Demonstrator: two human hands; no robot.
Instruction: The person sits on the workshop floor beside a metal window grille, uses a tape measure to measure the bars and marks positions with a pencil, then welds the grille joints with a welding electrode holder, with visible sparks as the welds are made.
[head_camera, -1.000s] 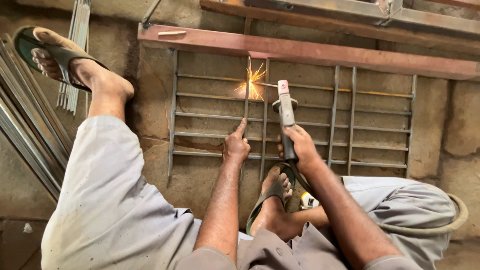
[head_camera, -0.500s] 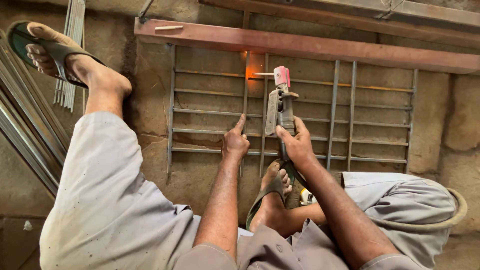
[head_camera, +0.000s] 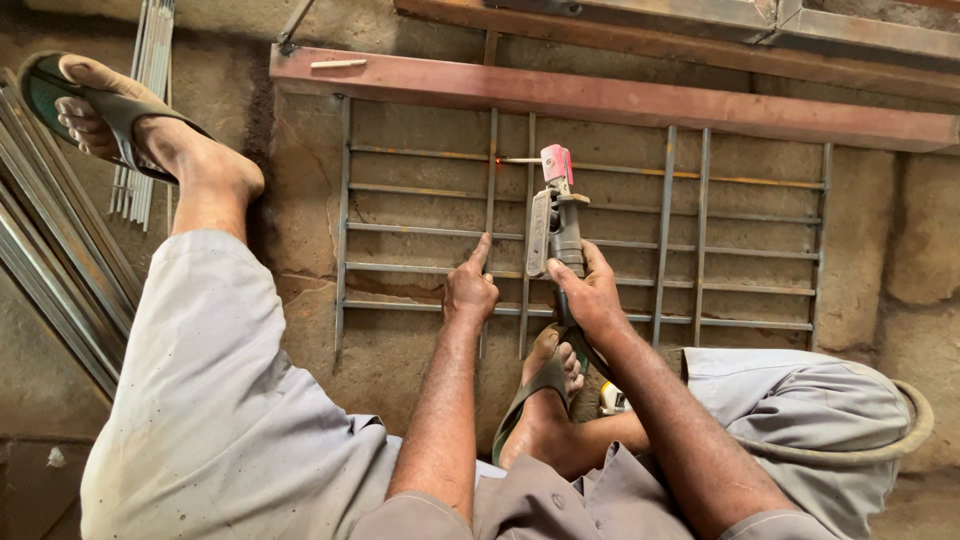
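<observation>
Grey metal electrode holder, red-tipped, in right hand closed grip; left hand fingertip pressing grille

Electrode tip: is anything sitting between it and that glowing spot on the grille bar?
Nothing visible does. The right hand grips the electrode holder, and its short rod runs straight to the glowing spot on the metal grille. The left hand rests lower on a bar, clear of it.

A long rusty red steel beam lies across the stone floor ahead of me. A bundle of thin rods rests beside my green sandal, with grey metal strips further left.
</observation>
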